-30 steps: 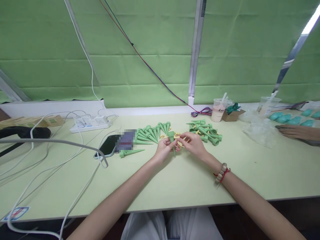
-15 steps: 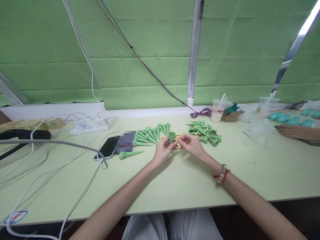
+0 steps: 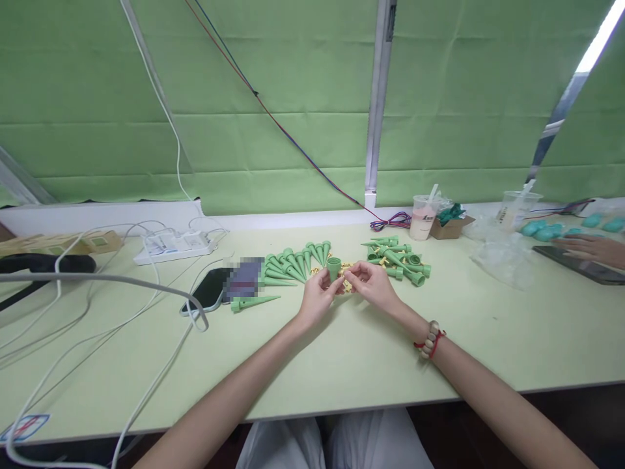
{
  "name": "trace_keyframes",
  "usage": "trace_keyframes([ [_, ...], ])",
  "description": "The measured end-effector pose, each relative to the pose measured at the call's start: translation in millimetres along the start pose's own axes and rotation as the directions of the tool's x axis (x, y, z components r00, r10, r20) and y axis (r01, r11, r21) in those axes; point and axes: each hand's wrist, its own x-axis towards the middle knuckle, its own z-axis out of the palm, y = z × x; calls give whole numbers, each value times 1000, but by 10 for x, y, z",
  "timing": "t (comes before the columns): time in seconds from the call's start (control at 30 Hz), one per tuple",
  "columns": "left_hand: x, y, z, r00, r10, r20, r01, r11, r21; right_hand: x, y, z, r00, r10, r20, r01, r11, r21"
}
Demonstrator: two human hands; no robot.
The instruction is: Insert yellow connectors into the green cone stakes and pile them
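My left hand (image 3: 316,298) holds a green cone-shaped spike (image 3: 334,268) upright, its open round end facing up. My right hand (image 3: 372,284) pinches a small yellow piece (image 3: 347,284) right beside the spike, fingertips of both hands almost touching. Behind the hands lies a scatter of small yellow pieces (image 3: 347,266). A fanned row of green spikes (image 3: 291,262) lies to the left of them and a looser heap of green spikes (image 3: 398,258) to the right. One single spike (image 3: 254,302) lies apart, near the phone.
A phone (image 3: 208,290) lies left of the spikes, with a white power strip (image 3: 176,245) and loose cables (image 3: 97,286) further left. Two drink cups (image 3: 422,217), a small cardboard box (image 3: 452,225) and plastic bags (image 3: 502,257) stand at the back right. Another person's hand (image 3: 593,247) rests on a tablet.
My left hand turned the green spike from point-down to upright with its open end up. My right hand brought a yellow piece close to it. The other person's hand shifted on the tablet.
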Motion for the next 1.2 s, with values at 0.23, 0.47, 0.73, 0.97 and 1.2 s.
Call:
trace_keyframes([
  [0.23, -17, -15, 9, 1000, 16, 19, -17, 998, 58, -2, -26, 1, 1000, 11, 17, -10, 998, -55],
  [0.47, -34, 1, -6, 997, 46, 57, -62, 942, 330, -16, -16, 34, 1000, -4, -17, 3, 998, -70],
  [0.73, -89, 10, 24, 986, 18, 168, -115, 800, 589, 145, 107, -109, 961, 210, -180, -173, 964, 200],
  [0.97, -69, 65, -32, 971, 36, 236, -228, 436, 871, 278, 293, -409, 832, 209, -514, -151, 977, 152],
  [1.2, 20, 6, -219, 939, -248, -240, 250, 10, 968, 333, 460, -719, 721, -41, -692, -127, 974, -189],
])
